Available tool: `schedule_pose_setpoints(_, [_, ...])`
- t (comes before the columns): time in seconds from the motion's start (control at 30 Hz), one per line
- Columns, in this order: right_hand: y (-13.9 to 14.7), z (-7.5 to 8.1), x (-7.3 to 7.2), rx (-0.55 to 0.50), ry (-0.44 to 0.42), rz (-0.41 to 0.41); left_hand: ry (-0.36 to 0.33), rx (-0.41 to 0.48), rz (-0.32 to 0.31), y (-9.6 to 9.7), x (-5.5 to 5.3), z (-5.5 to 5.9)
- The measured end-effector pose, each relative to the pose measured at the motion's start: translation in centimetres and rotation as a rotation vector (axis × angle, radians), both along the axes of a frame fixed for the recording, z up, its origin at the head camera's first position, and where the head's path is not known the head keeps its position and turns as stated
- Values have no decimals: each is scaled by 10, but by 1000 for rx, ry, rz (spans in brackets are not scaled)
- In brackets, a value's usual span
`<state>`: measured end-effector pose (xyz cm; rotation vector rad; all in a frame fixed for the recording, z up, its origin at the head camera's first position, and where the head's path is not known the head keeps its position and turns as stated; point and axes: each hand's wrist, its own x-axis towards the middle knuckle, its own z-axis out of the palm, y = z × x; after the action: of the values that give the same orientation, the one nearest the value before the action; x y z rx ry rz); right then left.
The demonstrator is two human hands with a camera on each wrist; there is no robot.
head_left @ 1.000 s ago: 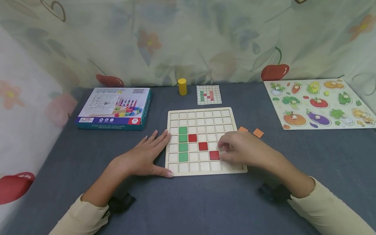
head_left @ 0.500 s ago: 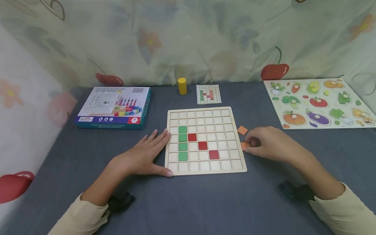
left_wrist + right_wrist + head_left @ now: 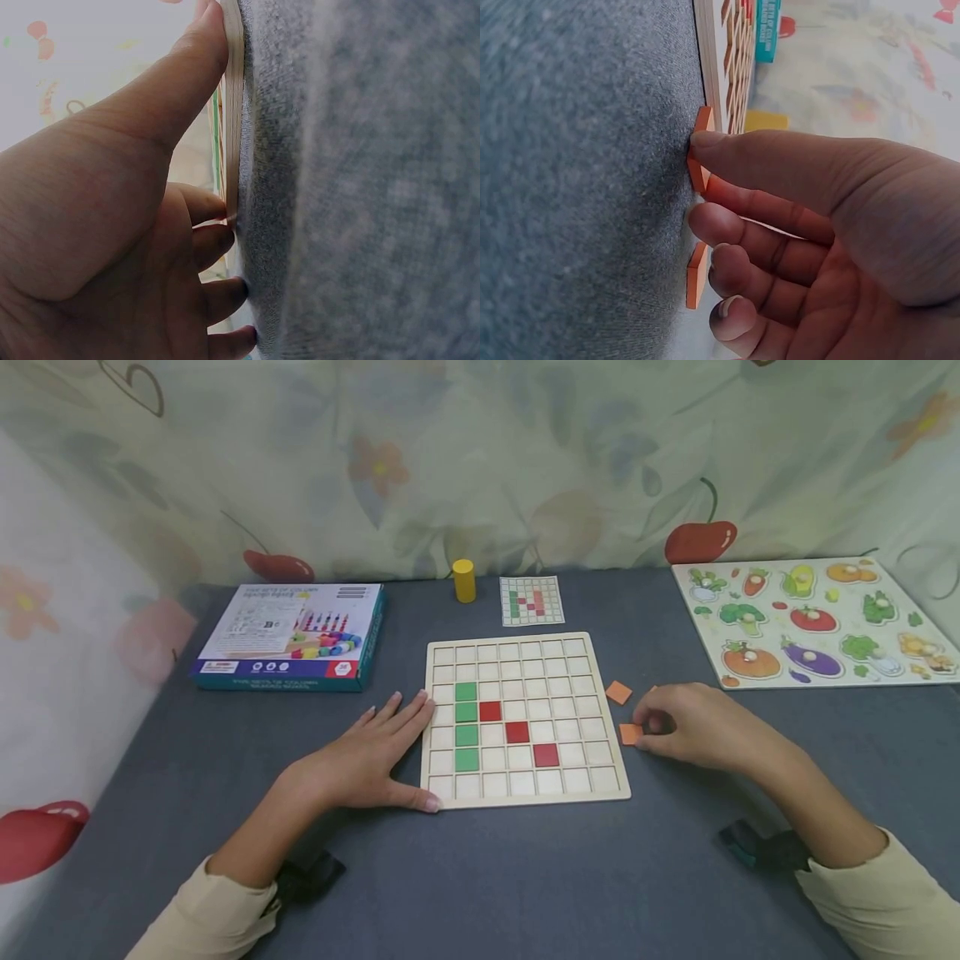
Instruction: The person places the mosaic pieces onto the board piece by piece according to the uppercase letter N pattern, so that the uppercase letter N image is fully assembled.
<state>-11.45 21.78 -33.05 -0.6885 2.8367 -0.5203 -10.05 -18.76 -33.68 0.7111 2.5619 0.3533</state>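
A wooden grid board (image 3: 525, 798) lies mid-table. Several green square tiles (image 3: 467, 736) form a column in it; three red tiles (image 3: 517, 732) run diagonally. My left hand (image 3: 360, 768) spreads straight fingers against the board's left edge, thumb near its lower-left corner. Just right of the board, my right hand (image 3: 697, 727) pinches an orange tile (image 3: 700, 169) at the table surface, thumb on its near side. Above it lies a loose orange tile (image 3: 618, 692). A sliver of a third one (image 3: 654, 688) shows behind the right hand, mostly hidden.
A small pattern card (image 3: 531, 602) and a yellow cylinder (image 3: 464, 581) stand behind the board. To the left is a boxed bead set (image 3: 288, 635). A vegetable puzzle board (image 3: 817, 627) lies at the right. Patterned cloth (image 3: 480, 460) hangs along the back.
My right hand has moved right, off the board, to an orange tile beside its edge. That tile has shifted slightly right in the last half second. The left hand stays put.
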Motion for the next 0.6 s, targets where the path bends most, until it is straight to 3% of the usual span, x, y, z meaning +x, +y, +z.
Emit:
schedule_pose_setpoints(0.27, [-1, 0, 0, 3, 40, 32, -1, -9, 9, 1, 0, 0])
schedule_pose_setpoints(0.6, [-1, 1, 2, -8, 44, 13, -9, -14, 12, 2, 0, 0])
